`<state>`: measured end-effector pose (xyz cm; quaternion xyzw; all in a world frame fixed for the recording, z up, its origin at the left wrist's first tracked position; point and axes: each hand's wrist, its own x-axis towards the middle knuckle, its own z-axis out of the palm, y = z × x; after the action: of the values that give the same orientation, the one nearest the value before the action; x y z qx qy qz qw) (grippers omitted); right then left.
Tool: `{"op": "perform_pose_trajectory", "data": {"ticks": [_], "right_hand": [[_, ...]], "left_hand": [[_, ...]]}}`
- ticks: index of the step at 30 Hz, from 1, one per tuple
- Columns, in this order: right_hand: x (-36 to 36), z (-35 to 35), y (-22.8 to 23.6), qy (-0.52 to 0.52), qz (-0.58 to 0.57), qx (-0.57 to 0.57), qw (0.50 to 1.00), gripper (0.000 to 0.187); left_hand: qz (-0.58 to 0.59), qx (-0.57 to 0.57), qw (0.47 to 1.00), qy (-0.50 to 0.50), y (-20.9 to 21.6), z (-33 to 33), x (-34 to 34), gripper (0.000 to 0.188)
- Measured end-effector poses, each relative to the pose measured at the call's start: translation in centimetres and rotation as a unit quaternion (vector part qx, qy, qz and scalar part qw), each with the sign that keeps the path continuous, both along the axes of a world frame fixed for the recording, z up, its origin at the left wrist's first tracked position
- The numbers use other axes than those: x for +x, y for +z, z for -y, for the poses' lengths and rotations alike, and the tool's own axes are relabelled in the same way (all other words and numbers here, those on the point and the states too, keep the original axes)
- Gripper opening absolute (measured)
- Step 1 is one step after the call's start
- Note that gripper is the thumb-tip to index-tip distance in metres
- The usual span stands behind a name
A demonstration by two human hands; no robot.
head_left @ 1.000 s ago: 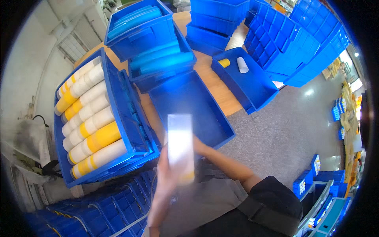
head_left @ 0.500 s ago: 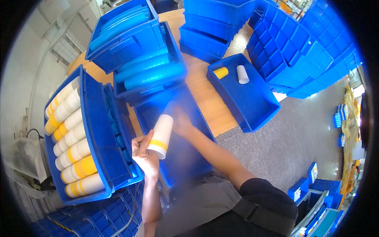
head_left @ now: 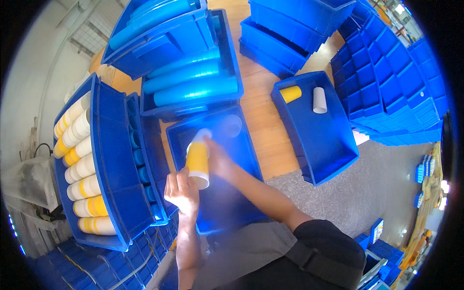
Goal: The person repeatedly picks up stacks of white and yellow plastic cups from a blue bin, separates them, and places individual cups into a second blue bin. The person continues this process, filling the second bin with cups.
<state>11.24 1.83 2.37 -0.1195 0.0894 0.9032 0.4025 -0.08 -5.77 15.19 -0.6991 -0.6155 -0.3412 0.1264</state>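
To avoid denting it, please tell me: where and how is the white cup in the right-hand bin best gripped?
Probably around the middle of the white cup, from above: it lies on its side, and the blue bin is open on top.

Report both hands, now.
Left hand: closed, holding the yellow cup near its open rim.
Right hand: blurred, at the cup's other end; open or closed cannot be told.
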Motion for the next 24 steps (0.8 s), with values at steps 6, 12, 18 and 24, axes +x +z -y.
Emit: {"op": "perform_pose_trajectory", "data": {"ticks": [6, 12, 18, 24], "right_hand": [[2.6, -0.6, -1.9, -0.059, 0.167, -0.138, 0.974, 0.059], [12.9, 1.9, 4.5, -0.154, 0.495, 0.276, 0.809, 0.041], [29.4, -8.6, 2.7, -0.122, 0.923, 0.329, 0.155, 0.03], [31.9, -10.8, -2.6, 0.058, 0.888, 0.454, -0.049, 0.04]], "left_hand": [[0.007, -0.105, 0.99, 0.09, -2.6, -3.2, -2.6, 0.024], [0.093, -0.22, 0.971, 0.006, -4.6, -9.0, -3.5, 0.021], [0.222, -0.228, 0.948, 0.0, -0.6, -5.0, -3.5, 0.022], [0.162, -0.358, 0.917, 0.062, -9.3, -7.3, 0.7, 0.017]]}}
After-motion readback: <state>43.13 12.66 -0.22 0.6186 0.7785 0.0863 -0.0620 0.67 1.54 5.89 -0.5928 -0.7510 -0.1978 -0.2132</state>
